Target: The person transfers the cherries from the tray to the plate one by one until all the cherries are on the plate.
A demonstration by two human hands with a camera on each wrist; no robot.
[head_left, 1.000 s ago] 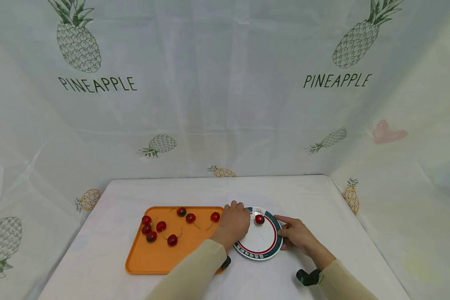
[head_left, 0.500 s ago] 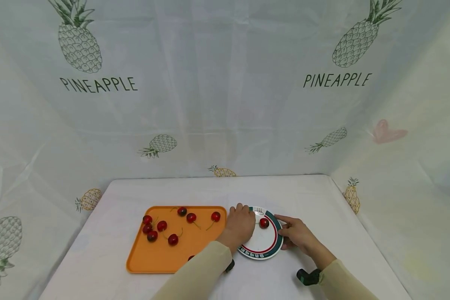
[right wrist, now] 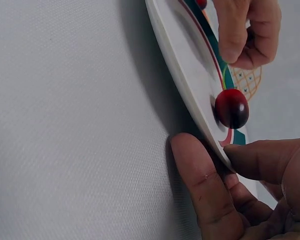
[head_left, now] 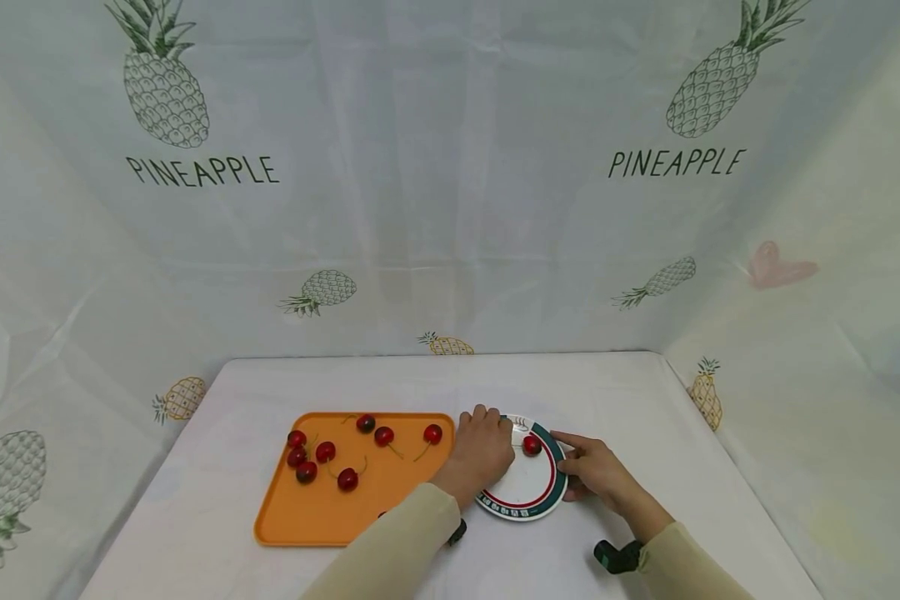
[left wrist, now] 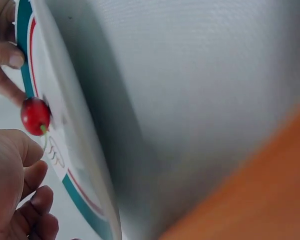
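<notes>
While the cherry [right wrist: 232, 108], glossy red shading to near-black, is over the teal-bordered white plate [head_left: 525, 483], the left hand [head_left: 483, 450] pinches its thin green stem [right wrist: 224, 75] between fingertips and the right hand [head_left: 600, 473] pinches the plate's rim.

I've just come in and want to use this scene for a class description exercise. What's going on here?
A person has both hands at a plate on a white table. The right hand grips the plate by its rim. The left hand pinches the stem of a cherry at the plate; whether the cherry touches it is hard to tell. More cherries lie in an orange tray to the left.
</notes>
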